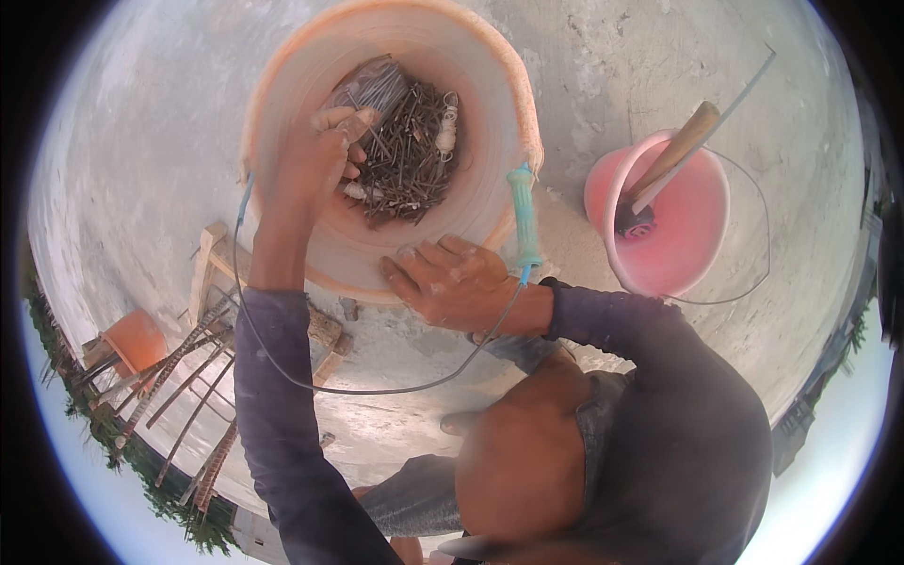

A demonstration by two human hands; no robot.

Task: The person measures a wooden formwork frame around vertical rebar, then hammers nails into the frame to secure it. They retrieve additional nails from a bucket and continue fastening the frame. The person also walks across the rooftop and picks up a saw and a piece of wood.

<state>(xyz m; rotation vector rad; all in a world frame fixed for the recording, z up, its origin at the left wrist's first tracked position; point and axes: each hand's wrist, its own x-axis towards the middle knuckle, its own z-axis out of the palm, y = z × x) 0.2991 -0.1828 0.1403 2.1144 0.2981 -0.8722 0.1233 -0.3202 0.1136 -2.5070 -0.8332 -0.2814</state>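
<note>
A large pale orange bucket [282, 75] holds a heap of loose dark nails [410, 155]. Inside it, my left hand [325, 155] is closed, its thumb and fingers pinching the lower end of a clear plastic bag of nails [372, 87]. On the heap, right of that hand, lies a small bundle of white string [446, 127]. My right hand [454, 281] grips the near rim of the bucket, fingers curled over the edge. Beside it, the bucket's wire handle carries a turquoise grip [523, 217] and loops down across my left sleeve.
To the right, a pink bucket [702, 226] contains a wooden-handled tool [678, 146] and a long thin blade or strip. Rusty reinforcing bars [174, 372] jut up at the left, near a wooden piece [205, 273] and an orange container [137, 339]. The floor is rough grey concrete [141, 151].
</note>
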